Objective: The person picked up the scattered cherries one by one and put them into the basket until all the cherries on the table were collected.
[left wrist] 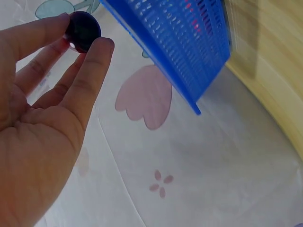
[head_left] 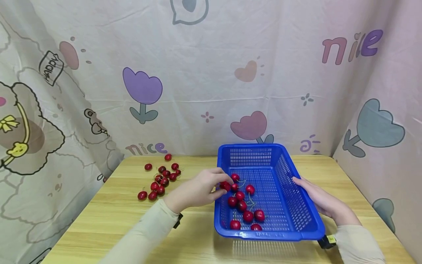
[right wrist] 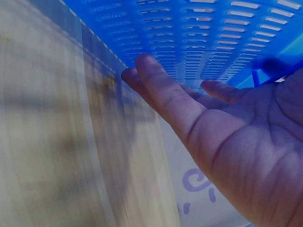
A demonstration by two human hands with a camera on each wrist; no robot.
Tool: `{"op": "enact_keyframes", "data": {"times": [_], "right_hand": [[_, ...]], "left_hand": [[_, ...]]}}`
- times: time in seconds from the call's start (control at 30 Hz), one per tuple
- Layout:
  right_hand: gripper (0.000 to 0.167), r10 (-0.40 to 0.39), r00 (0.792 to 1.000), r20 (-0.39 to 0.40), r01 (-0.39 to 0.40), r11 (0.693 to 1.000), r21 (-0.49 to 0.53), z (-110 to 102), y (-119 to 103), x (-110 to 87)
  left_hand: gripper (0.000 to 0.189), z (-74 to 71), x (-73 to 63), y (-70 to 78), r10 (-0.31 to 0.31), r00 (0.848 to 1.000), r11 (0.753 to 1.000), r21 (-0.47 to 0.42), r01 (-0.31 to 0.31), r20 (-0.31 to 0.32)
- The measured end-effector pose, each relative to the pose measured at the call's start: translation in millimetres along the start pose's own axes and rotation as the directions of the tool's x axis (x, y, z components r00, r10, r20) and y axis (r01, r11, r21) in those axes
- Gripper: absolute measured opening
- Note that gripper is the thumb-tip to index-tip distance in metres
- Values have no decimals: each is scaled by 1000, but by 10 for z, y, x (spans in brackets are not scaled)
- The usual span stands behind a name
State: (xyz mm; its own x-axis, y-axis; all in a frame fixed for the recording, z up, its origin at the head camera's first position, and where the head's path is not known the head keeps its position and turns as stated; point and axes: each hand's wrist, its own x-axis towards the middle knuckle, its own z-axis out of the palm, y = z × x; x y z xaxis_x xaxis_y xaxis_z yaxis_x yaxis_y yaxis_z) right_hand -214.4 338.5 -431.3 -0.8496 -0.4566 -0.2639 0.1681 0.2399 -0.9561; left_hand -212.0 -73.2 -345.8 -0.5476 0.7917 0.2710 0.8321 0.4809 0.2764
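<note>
My left hand (head_left: pixel 202 186) pinches a dark red cherry (left wrist: pixel 83 32) between thumb and fingertips, over the left rim of a blue plastic basket (head_left: pixel 280 234). In the left wrist view that hand (left wrist: pixel 47 109) holds the fruit near the basket's slotted side (left wrist: pixel 182 52). Several red cherries with thin green stems, such as this cherry (head_left: pixel 259 215), lie toward the basket's left side. On the right, my right hand (head_left: pixel 324 198) holds the basket's rim, thumb over the edge. The right wrist view shows its fingers (right wrist: pixel 163 85) stretched along the slotted outer wall.
A loose group of several cherries (head_left: pixel 164 182) lies on the light wooden table (head_left: pixel 108 220), left of the basket. A patterned cloth (head_left: pixel 197 73) hangs behind the table and along both sides.
</note>
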Motion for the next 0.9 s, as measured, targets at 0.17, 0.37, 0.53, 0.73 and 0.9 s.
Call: {"op": "enact_keyframes", "data": {"times": [0.17, 0.37, 0.53, 0.73, 0.9], "right_hand": [[79, 7, 1000, -6, -7, 1000, 6, 5, -11, 1], [78, 5, 1000, -10, -5, 1000, 0, 9, 3, 6], [78, 7, 1000, -16, -7, 1000, -6, 9, 6, 9], [78, 7, 1000, -19, -7, 1000, -10, 7, 10, 10], [78, 14, 1000, -25, -14, 1000, -10, 0, 20, 14]], "left_hand": [[22, 60, 51, 52, 27, 999, 1000, -5, -26, 34], [23, 127, 93, 102, -4, 993, 1000, 8, 3, 115], [21, 203, 115, 125, 9, 990, 1000, 28, -13, 142], [20, 264, 141, 151, 25, 984, 999, 35, -32, 177], [20, 297, 158, 179, 4, 977, 999, 47, -15, 214]]}}
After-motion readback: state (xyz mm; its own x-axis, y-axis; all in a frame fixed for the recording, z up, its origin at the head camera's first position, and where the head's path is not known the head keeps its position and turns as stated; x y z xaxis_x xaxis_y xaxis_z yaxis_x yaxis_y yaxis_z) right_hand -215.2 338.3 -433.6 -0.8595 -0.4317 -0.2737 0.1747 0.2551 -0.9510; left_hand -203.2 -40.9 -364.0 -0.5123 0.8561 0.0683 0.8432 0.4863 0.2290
